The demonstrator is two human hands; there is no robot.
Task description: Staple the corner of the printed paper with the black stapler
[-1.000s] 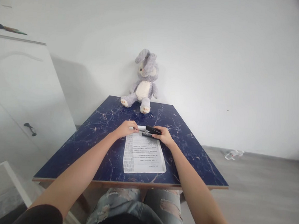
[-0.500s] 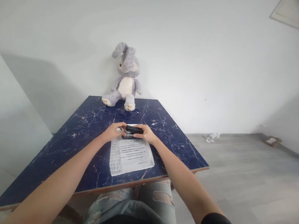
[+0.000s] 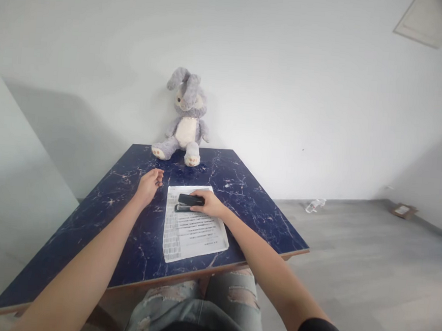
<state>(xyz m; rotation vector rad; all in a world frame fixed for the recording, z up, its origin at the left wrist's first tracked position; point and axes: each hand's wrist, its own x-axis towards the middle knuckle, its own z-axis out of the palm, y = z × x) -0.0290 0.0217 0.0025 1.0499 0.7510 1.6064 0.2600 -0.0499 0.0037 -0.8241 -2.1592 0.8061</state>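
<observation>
A printed sheet of paper lies on a dark blue marbled table. A black stapler sits over the paper's upper part, and my right hand is closed on its right end. My left hand hovers left of the paper, above the tabletop, with its fingers loosely curled and nothing in them. It touches neither the paper nor the stapler.
A grey plush rabbit sits at the table's far edge against the white wall. A white cabinet stands on the left. On the grey floor to the right lie a plastic bottle and a small box.
My left hand has let go of the stapler and moved off to the left. The stapler, still in my right hand, has come a little nearer along the paper.
</observation>
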